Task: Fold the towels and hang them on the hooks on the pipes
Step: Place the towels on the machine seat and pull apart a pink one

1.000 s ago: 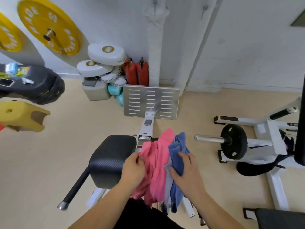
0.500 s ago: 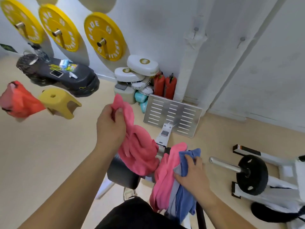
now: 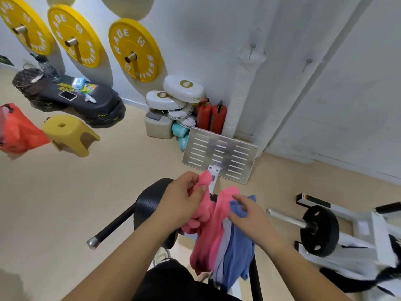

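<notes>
My left hand (image 3: 181,198) grips a pink towel (image 3: 202,205) by its upper corner, bunched and hanging over the black padded seat (image 3: 149,205). A second pink towel (image 3: 213,231) and a blue towel (image 3: 237,253) hang in a pile beside it. My right hand (image 3: 249,216) rests on top of the blue towel with loosely bent fingers. Two white wrapped pipes run up the wall, one (image 3: 240,88) with a hook (image 3: 252,48), the other (image 3: 303,83) with a hook (image 3: 308,61). Both hooks look bare.
Yellow weight plates (image 3: 134,48) hang on the wall. A yellow stool (image 3: 69,133), a red bag (image 3: 17,131), black mats (image 3: 86,101), white pads (image 3: 184,90) and red extinguishers (image 3: 211,116) line the floor. A slotted metal footplate (image 3: 221,155) and a barbell rack (image 3: 319,231) stand close by.
My left hand has lowered the pink towel from chest height back down beside the pile. My right hand shifted on the blue towel. The view tilted slightly down.
</notes>
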Available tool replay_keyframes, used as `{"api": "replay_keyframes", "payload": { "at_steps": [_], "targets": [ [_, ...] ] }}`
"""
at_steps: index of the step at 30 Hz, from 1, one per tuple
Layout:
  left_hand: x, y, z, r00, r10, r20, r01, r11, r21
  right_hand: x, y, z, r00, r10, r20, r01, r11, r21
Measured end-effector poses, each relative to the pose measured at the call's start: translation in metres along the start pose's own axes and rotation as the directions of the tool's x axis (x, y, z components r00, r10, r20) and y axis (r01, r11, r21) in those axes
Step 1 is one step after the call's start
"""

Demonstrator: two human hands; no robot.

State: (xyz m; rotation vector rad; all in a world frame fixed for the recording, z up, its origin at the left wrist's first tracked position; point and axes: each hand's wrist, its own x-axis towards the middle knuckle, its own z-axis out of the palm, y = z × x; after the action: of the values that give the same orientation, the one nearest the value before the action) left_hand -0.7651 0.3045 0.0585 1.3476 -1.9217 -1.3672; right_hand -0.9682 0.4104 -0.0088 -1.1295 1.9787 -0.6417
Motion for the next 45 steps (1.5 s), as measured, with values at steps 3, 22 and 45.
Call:
{"api": "replay_keyframes", "payload": {
  "at_steps": [3,22,45],
  "targets": [
    [-0.003,0.009,0.007,0.995,0.073,0.063,-0.074,0.997,0.022,-0.010,-0.043,-0.019,0.986,-0.166,-0.015,0.166,0.964,0.208],
    [0.030,0.029,-0.098,0.984,0.167,0.066,-0.177,0.968,0.180,0.023,-0.193,-0.080,0.837,-0.229,-0.496,0.411,0.862,0.296],
    [0.068,0.092,-0.136,0.916,0.367,0.162,-0.381,0.922,0.071,-0.006,-0.234,-0.022,0.926,-0.071,-0.372,0.253,0.845,0.470]
  ]
}}
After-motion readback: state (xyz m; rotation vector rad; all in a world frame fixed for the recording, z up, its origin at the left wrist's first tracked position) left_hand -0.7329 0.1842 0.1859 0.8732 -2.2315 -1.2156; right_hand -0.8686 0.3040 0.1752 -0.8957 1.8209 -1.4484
